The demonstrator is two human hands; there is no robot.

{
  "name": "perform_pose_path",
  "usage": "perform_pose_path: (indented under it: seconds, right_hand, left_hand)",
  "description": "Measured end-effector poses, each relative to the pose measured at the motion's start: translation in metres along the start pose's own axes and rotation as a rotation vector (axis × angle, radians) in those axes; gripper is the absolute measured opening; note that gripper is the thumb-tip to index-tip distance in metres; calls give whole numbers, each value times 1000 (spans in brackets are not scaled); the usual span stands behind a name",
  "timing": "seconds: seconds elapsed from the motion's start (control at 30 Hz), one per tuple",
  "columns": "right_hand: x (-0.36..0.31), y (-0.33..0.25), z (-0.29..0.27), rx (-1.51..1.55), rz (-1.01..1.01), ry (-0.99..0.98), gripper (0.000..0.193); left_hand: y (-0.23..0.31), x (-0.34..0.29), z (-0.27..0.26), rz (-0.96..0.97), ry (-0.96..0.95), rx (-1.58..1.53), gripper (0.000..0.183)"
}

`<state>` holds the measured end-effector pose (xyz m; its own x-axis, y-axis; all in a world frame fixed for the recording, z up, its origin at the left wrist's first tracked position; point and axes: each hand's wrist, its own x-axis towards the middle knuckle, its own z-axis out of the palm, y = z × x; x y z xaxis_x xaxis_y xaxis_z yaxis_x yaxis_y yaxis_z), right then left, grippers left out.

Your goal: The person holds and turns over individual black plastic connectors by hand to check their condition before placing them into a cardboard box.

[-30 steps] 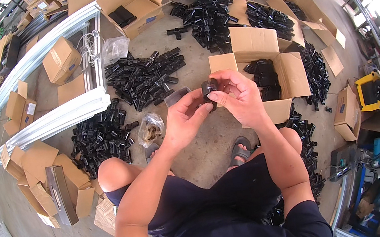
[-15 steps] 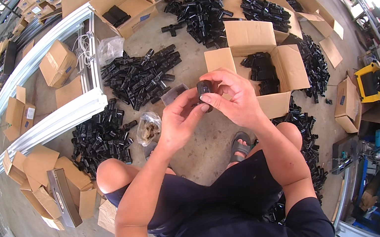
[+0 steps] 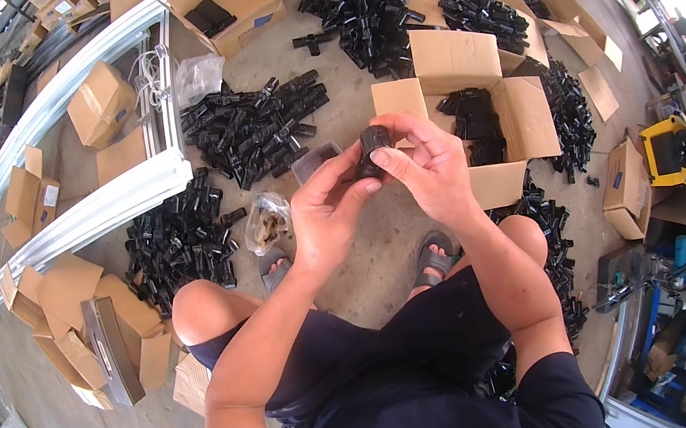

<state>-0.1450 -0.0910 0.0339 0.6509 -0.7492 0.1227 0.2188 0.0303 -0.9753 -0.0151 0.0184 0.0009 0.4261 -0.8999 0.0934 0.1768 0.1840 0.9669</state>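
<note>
Sitting on a concrete floor point(image 3: 386, 252) among heaps of parts, a person is holding a small black plastic fitting point(image 3: 370, 150) up in front of the chest with both hands. The left hand point(image 3: 331, 207) is curling around the piece from below, thumb and forefinger pinching its lower side, while the right hand point(image 3: 430, 165) is closing over it from the other side, fingertips pressing on its top end. Both hands are partly closed on the same piece, and how the two halves of it are meeting is hidden by the fingers.

An open cardboard box point(image 3: 495, 120) holding more black fittings is lying just beyond the right hand. A clear plastic bag point(image 3: 267, 222) of small brownish bits is resting on the floor near the left sandal point(image 3: 272, 267), and loose piles of black fittings point(image 3: 256, 129) are spreading toward the far edge of the floor, beside a long white frame point(image 3: 89, 216).

The grip is looking narrow: the piece is riding on fingertips alone, so a slip while twisting or pushing could send it falling between the knees into the floor clutter. Pressing at an angle could also be jamming the parts crookedly. Piles are crowding the feet closely, so a dropped piece could be getting lost among identical ones.
</note>
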Motion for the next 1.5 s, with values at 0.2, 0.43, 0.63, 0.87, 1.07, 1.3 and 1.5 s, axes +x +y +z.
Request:
perform_pose_path:
  seconds: [0.2,0.43,0.63,0.87,1.07,1.3,1.5]
  right_hand:
    - [7,10,0,14,37,74,33]
    - [29,22,19,306,115,30,33]
    - [97,130,2,-556,363,-44,34]
    - [79,319,14,-1266,278,-410,24]
    - [69,383,22,-1348,290,-474,21]
    - [63,375,19,-1237,183,-382,19]
    - [93,277,30,-895,-130,-166,19]
  left_hand:
    - [2,6,-10,-15,-92,81,53]
    - [23,3,-31,-99,53,3,64]
    - [66,13,-55,107,178,144,84]
    - [68,19,-85,240,248,410,92]
    - [67,28,-84,366,182,455,86]
    - [60,21,-82,392,189,645,84]
    - [76,-4,-73,430,219,881,84]
